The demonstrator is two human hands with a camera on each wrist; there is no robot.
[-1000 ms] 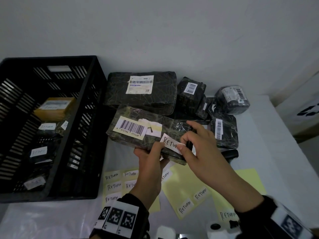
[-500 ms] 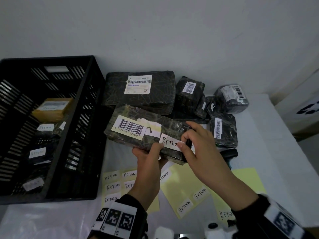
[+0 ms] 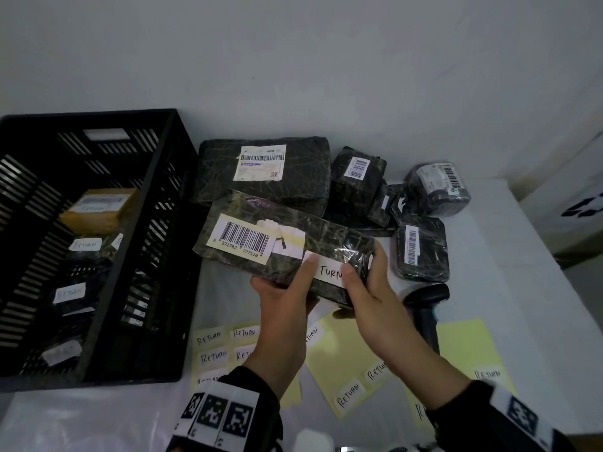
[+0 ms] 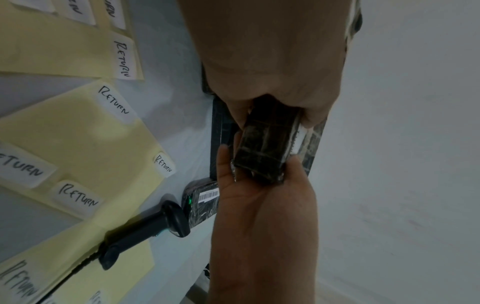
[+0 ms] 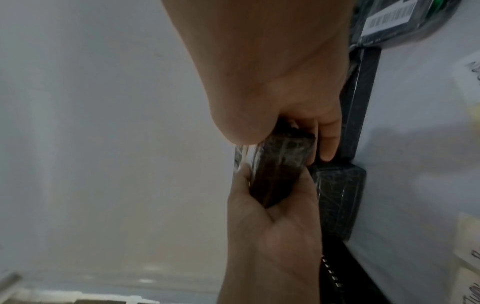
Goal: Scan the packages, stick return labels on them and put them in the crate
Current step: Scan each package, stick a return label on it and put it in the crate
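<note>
White table (image 3: 509, 262): black crate (image 3: 153, 256), wrapped packages (image 3: 421, 249), yellow label sheets (image 3: 346, 363), black scanner (image 3: 424, 308).

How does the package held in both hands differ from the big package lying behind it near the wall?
The held package is lifted off the table, gripped by the left hand and right hand; the big package lies untouched. The held package carries a handwritten return label; the big package shows none. The held package has a yellowish barcode label, the big package a white printed one. Both have dark crinkled wrapping.
</note>
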